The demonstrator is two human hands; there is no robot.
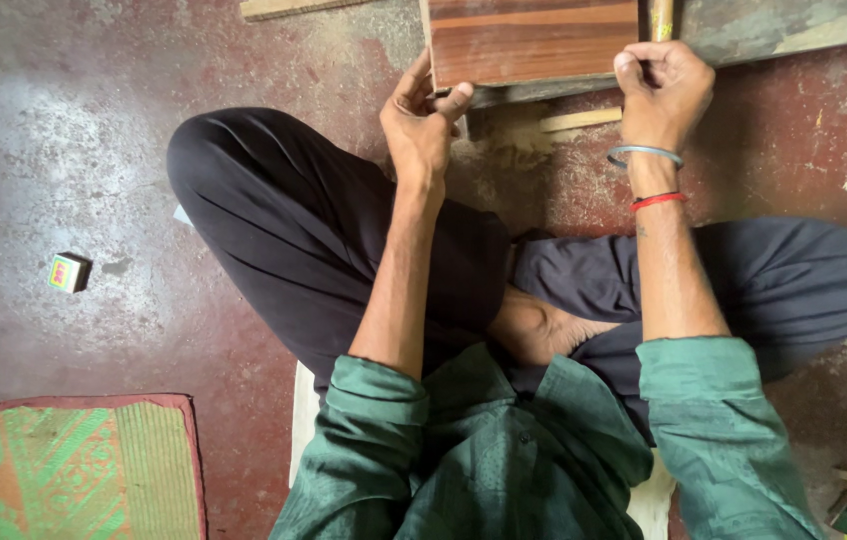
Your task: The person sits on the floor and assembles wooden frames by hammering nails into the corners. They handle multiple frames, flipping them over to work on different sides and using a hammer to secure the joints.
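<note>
I sit cross-legged on a red floor in dark trousers and a green shirt. A reddish-brown wooden board (pixel 534 40) lies on the floor in front of my knees. My left hand (pixel 422 120) grips the board's near left corner, thumb on top. My right hand (pixel 664 85) is closed at the board's right edge, fingers curled around a thin yellowish stick-like tool (pixel 661 18) that rises out of the frame. A metal bangle and a red thread circle my right wrist.
A small colourful box (pixel 70 271) lies on the floor at left. A green and orange mat (pixel 64 470) fills the bottom left corner. Grey planks (pixel 794 28) and a thin wood strip (pixel 580 120) lie beyond and beside the board. Wood scraps show at bottom right.
</note>
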